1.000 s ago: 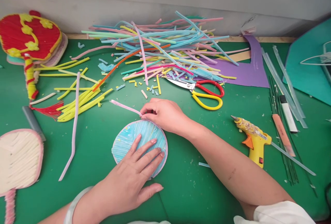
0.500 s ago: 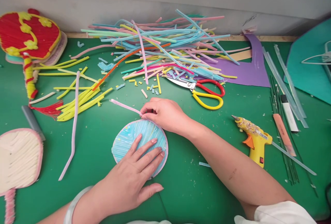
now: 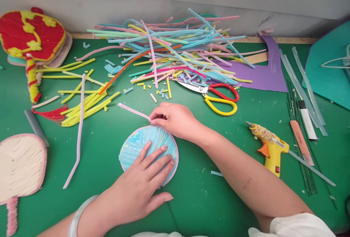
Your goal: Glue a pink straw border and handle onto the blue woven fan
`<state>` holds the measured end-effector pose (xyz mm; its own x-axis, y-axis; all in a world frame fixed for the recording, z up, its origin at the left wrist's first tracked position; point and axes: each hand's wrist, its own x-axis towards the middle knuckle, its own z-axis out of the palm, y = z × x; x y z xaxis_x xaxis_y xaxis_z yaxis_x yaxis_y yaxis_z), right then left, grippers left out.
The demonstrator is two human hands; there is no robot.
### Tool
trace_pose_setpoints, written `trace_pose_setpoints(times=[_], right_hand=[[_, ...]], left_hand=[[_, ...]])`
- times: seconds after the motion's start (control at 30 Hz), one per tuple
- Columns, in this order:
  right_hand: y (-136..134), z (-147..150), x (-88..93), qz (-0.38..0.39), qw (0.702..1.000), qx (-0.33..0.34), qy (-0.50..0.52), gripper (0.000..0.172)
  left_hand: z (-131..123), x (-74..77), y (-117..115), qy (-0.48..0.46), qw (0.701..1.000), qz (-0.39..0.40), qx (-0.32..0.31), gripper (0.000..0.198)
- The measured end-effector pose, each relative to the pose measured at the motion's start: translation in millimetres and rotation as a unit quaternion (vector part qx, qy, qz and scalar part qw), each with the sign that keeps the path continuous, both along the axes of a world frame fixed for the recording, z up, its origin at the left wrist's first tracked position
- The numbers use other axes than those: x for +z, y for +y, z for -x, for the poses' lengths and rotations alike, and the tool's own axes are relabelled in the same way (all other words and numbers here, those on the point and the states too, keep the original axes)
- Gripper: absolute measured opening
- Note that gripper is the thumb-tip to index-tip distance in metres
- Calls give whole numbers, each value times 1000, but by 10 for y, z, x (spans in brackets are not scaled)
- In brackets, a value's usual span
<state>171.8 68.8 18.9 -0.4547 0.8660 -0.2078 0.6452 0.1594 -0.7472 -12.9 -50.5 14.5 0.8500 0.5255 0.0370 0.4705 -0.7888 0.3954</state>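
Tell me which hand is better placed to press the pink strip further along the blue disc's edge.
Probably the right. The right hand pinches the pink strip at the top edge of the blue disc, so it can follow the rim. The left hand lies flat on the disc, fingers spread.

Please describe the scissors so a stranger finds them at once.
Start at the big heap of coloured strips at the back of the green table. The scissors lie at its near edge, beyond the right hand. One handle loop is red, the other yellow.
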Motion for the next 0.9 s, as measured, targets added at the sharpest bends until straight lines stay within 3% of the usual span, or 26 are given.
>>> trace_pose_setpoints(times=[0.5,0.9], right_hand=[[2,-13,-14,1,1000,0,6,8],[-3,-13,-23,-6,1000,4,13,8]], left_hand=[[37,-5,-14,-42,999,28,5,56],[82,-11,-31,-157,981,39,102,66]])
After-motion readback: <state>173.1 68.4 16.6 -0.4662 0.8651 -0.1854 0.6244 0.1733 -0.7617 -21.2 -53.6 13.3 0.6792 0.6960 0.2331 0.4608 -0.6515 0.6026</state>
